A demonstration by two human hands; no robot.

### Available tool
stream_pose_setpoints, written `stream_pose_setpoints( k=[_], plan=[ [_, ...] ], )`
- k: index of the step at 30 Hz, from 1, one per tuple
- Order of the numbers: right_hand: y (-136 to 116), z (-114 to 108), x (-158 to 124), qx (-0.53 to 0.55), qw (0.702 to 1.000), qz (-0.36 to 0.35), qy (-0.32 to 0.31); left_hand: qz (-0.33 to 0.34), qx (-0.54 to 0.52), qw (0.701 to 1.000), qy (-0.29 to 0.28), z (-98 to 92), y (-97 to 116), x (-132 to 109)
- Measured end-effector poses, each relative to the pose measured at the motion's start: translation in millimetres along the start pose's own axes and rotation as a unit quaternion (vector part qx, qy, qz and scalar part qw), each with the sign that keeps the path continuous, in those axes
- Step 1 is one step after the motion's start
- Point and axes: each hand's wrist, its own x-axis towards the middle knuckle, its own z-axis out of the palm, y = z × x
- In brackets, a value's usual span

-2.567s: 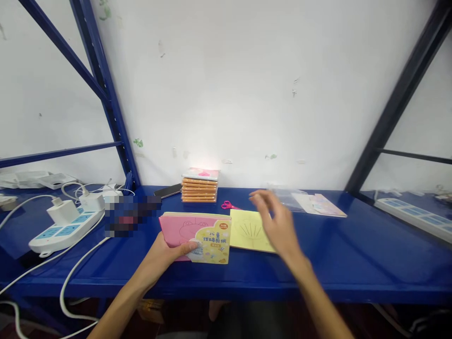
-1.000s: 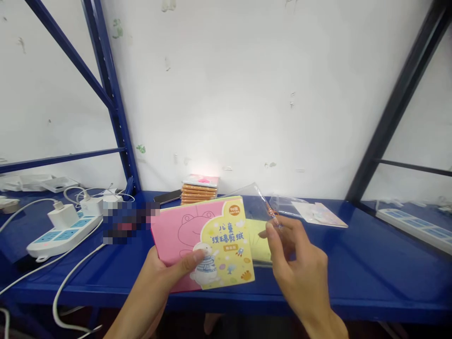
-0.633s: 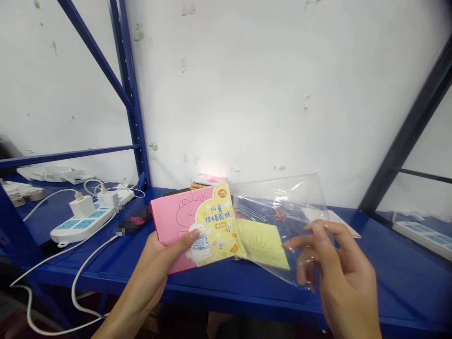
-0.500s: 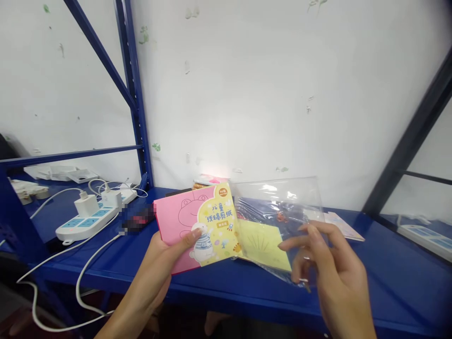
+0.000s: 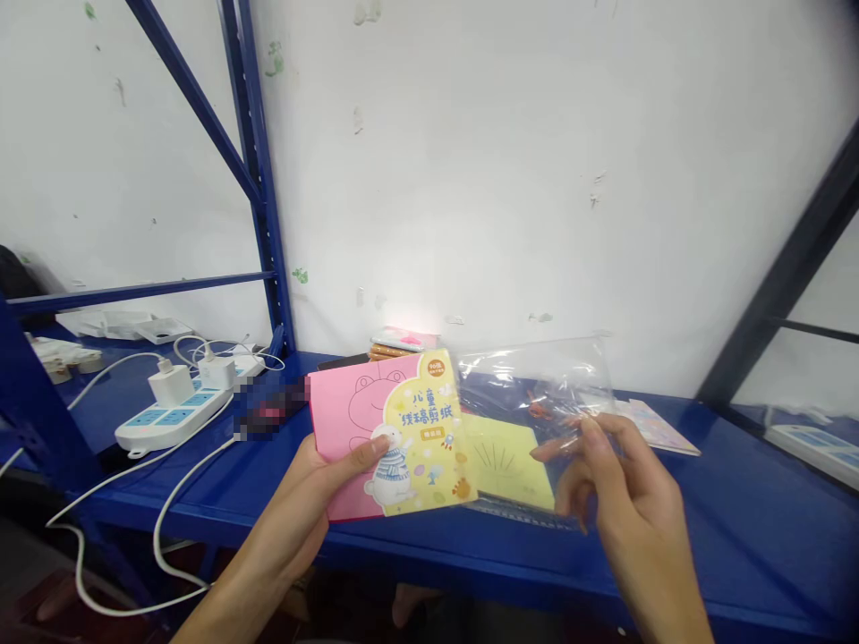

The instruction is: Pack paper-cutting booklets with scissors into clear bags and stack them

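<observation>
Left hand (image 5: 282, 528) closed on pink booklet (image 5: 395, 438), grip firm, cover flat. Right hand (image 5: 634, 501) half open at clear bag (image 5: 537, 380) edge, hold unclear. Yellow sheet (image 5: 506, 461) behind bag, left of right hand. Even grip steadies booklet.

The craft book (image 5: 403, 438) is pink with a frog outline and a yellow panel showing a blue-striped bear. The sheet (image 5: 510, 456) beside it is pale yellow with fanned dark lines; the shelf (image 5: 725, 537) is deep blue.

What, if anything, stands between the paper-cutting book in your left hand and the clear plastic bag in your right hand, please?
Nothing visible does: the paper-cutting book in the left hand overlaps the edge of the clear plastic bag held by the right hand.
</observation>
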Motion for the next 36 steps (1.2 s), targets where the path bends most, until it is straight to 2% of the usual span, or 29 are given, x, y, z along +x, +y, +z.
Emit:
stream_pose_setpoints(
  k=[9,16,20,23,29,33,36],
  plan=[
    [5.9,-0.8,1.0,0.024,0.999,-0.027,0.019,-0.043,-0.021,0.999,-0.005,4.9,9.0,-3.9],
    [7.2,-2.9,-0.3,0.026,0.999,-0.046,-0.004,-0.061,-0.041,0.997,-0.029,-3.9,5.3,-1.3],
    [9.3,-4.8,1.5,0.021,0.999,-0.037,-0.011,-0.053,-0.05,0.997,-0.023,-6.4,1.2,1.3],
    [6.6,-4.3,1.4,0.015,1.0,-0.023,-0.011,-0.071,-0.057,0.996,-0.018,-4.5,3.6,-0.5],
    [-1.6,-2.2,-3.0,-0.012,0.999,0.034,0.016,-0.102,-0.072,0.991,-0.041,-3.4,7.9,-4.0],
    [4.2,-2.1,-2.0,0.012,0.999,-0.012,0.029,-0.098,-0.075,0.991,-0.056,-4.7,4.5,-0.1],
    [8.2,-2.4,-1.7,0.014,0.999,-0.021,0.027,-0.098,-0.073,0.991,-0.057,-5.7,1.0,2.9]
  ],
)
